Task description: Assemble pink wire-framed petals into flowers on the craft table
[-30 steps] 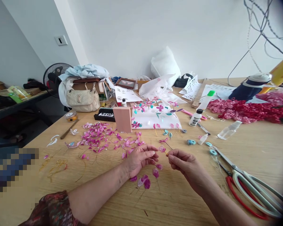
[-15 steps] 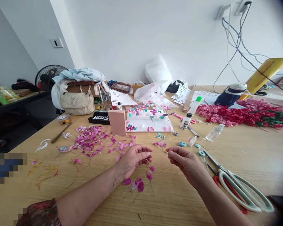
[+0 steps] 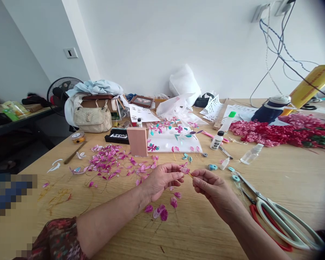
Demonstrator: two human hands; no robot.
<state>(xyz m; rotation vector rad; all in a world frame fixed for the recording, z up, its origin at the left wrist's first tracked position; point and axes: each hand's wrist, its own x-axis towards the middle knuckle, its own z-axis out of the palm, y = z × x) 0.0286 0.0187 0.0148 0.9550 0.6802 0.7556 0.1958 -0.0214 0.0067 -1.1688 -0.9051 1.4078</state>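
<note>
My right hand [image 3: 209,186] pinches the yellow wire stem of a small pink flower [image 3: 184,169] between thumb and fingertips. From the other side, the thumb and fingers of my left hand [image 3: 164,180] close at the flower's edge, partly hiding its petals. Just below the hands, several loose magenta petals [image 3: 164,215] on thin wires lie on the wooden table [image 3: 200,234]. Left of my left hand spreads a heap of pink petals [image 3: 107,159]. Teal thread bobbins [image 3: 212,167] lie beyond my right hand.
Large white-handled scissors [image 3: 280,220] lie at the right, over a red-handled pair [image 3: 260,222]. A wooden block [image 3: 138,141] stands before a white sheet [image 3: 168,142] with wired flowers. Small bottles [image 3: 216,140] stand behind. A beige bag [image 3: 92,119] and red-pink flower bunches [image 3: 281,131] sit farther back.
My left hand has moved right and up to the pink flower, and its fingers have closed there. My right hand still pinches the stem. The whole view has shifted slightly.
</note>
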